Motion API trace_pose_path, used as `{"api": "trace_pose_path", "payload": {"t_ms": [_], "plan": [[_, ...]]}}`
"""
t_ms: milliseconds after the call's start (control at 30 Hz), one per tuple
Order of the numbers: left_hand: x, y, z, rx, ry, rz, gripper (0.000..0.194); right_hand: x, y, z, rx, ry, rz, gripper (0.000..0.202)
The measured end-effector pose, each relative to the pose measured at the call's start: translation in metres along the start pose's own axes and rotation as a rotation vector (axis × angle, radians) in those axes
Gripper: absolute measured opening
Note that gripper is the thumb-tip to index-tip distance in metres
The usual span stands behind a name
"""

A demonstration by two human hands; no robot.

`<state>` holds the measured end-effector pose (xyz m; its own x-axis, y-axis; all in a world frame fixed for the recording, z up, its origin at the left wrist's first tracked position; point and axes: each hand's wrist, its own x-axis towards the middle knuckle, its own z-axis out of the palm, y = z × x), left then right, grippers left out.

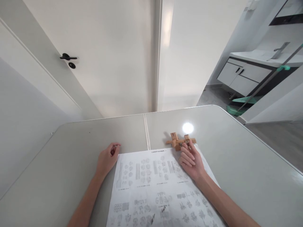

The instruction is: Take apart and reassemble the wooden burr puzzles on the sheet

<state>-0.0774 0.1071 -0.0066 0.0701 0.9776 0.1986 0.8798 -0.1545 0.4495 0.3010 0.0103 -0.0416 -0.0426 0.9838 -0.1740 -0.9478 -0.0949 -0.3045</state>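
Several notched wooden puzzle blocks (175, 143) lie on the table just past the top edge of a printed sheet, crossing each other. One upright block carries a dark letter-like mark. My right hand (190, 159) is at the right end of these blocks, with thumb and index finger closed on a small wooden block (187, 137) and the other fingers curled in. My left hand (109, 157) rests on the table beside the sheet's upper left corner, curled into a loose fist with nothing visible in it. Under my right wrist lies the printed sheet (151, 176), covered in small puzzle diagrams.
The grey table (78, 148) has a light seam (146, 132) down its middle and a bright reflection behind the blocks. A white door (113, 56) with a black handle (68, 57) stands beyond. At right are a sink cabinet (243, 74) and a green dustpan (234, 110).
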Motion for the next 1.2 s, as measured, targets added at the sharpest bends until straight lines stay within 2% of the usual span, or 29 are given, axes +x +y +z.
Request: {"api": "trace_pose_path", "payload": {"t_ms": [267, 767, 1033, 1200], "plan": [[-0.001, 0.001, 0.000, 0.008, -0.015, -0.003, 0.041, 0.000, 0.000, -0.006, 0.094, -0.085, 0.032, 0.026], [-0.002, 0.000, 0.000, 0.008, -0.019, -0.010, 0.039, -0.003, 0.003, 0.002, 0.061, -0.059, -0.001, 0.039], [-0.001, 0.000, 0.001, 0.009, -0.015, -0.003, 0.039, -0.007, 0.010, 0.015, -0.210, -0.010, -0.044, 0.044], [-0.002, 0.000, 0.000, 0.004, -0.016, 0.011, 0.040, -0.012, 0.019, 0.022, -0.442, -0.037, -0.060, 0.048]]}}
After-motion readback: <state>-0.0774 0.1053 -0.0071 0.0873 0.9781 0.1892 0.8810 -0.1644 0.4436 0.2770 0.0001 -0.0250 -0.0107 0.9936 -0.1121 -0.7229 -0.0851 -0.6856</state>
